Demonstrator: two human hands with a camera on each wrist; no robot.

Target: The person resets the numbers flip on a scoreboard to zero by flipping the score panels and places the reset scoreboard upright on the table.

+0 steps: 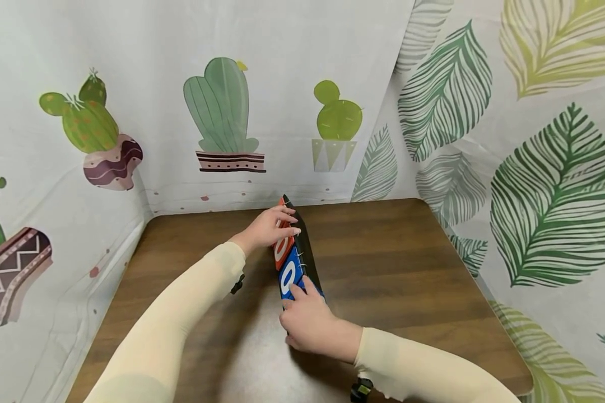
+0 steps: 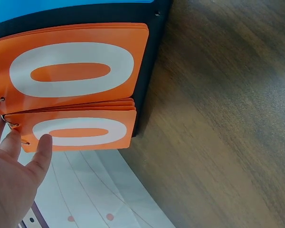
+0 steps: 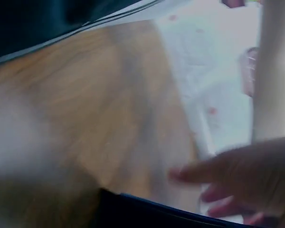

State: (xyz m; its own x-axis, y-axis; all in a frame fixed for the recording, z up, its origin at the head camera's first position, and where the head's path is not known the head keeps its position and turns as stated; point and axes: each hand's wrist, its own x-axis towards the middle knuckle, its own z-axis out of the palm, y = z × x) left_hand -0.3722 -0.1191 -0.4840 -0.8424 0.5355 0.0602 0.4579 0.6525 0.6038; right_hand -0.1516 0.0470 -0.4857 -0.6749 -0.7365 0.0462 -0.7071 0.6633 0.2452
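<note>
A tabletop flip scoreboard stands lengthwise on the table, its black base leaning into a tent shape. Orange-red number cards hang at its far part on metal rings, each front card showing a white 0. Blue cards, one also with a 0, are nearer the person. My left hand holds the far part by the top edge; in the left wrist view one fingertip touches the smaller orange card. The near end is gripped by my right hand, fingers over the top edge. The right wrist view is blurred.
The brown wooden table extends on both sides of the scoreboard. Behind it hangs a white curtain printed with cacti, and a leaf-patterned curtain hangs along the right side.
</note>
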